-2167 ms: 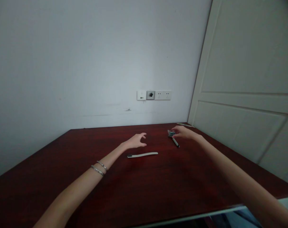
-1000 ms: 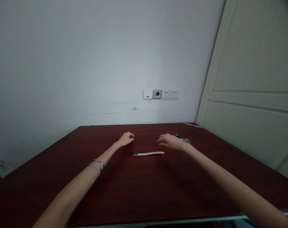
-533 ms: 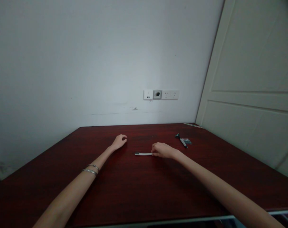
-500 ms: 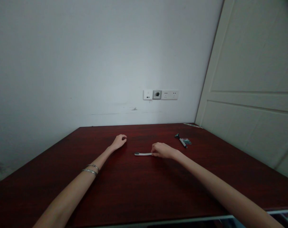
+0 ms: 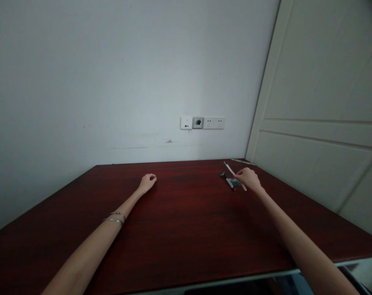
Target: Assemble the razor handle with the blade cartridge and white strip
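My right hand (image 5: 250,179) is closed around a thin white toothbrush (image 5: 230,169), holding it near the far right of the dark red table (image 5: 186,229). The brush's free end points away toward the wall. Just left of that hand a dark razor (image 5: 228,180) lies on the table beside a small bluish packet (image 5: 235,181). My left hand (image 5: 147,182) rests on the table at the middle, curled into a loose fist with nothing visible in it. Two thin bracelets (image 5: 114,217) circle my left forearm.
A white wall stands behind the table, with a row of sockets (image 5: 202,122) on it. A pale panelled door (image 5: 321,123) closes the right side. A thin flat strip (image 5: 241,161) lies at the table's far right corner.
My right hand picked the white toothbrush up from the middle of the table and carried it right, next to the razor. My left hand stayed curled in place.
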The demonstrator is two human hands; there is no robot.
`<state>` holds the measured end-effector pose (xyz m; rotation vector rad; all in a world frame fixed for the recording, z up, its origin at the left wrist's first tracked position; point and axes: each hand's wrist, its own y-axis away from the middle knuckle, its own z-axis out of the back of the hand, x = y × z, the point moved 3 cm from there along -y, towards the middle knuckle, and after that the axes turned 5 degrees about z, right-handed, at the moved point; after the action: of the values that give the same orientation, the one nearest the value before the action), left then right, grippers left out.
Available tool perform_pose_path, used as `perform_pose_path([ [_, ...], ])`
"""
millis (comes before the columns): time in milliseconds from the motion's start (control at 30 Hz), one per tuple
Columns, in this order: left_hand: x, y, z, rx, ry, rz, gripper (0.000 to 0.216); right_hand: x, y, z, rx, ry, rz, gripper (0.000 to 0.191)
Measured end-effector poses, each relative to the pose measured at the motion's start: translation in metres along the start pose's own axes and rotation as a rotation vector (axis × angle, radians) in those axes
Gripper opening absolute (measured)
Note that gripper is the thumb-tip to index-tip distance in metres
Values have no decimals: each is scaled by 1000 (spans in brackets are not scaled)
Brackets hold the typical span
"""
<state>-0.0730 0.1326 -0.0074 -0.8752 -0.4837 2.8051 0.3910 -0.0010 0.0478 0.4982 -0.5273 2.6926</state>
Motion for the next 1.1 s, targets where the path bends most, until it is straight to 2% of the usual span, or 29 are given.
perform_pose_path([
  [100,3,1,-1,1,37,24,29,-34,-7,-5,27,45,-129,27],
  [200,2,2,-2,-7,48,19,29,-51,-11,-17,60,67,-173,28],
  [333,1,4,-2,-16,36,4,29,-62,-18,-31,80,98,-175,29],
  [500,-2,5,-1,-11,22,-33,28,-65,-22,-37,85,124,-156,29],
  [733,-4,7,0,-10,41,-52,28,-62,-19,-33,97,120,-152,29],
  [900,-5,12,2,-1,57,-83,28,-55,-23,-19,61,110,-125,35],
  [1000,-5,17,1,11,55,-113,29,-31,-26,-13,36,108,-49,30],
  [1100,-4,24,-1,38,15,-171,30,9,-28,-15,38,97,66,29],
])
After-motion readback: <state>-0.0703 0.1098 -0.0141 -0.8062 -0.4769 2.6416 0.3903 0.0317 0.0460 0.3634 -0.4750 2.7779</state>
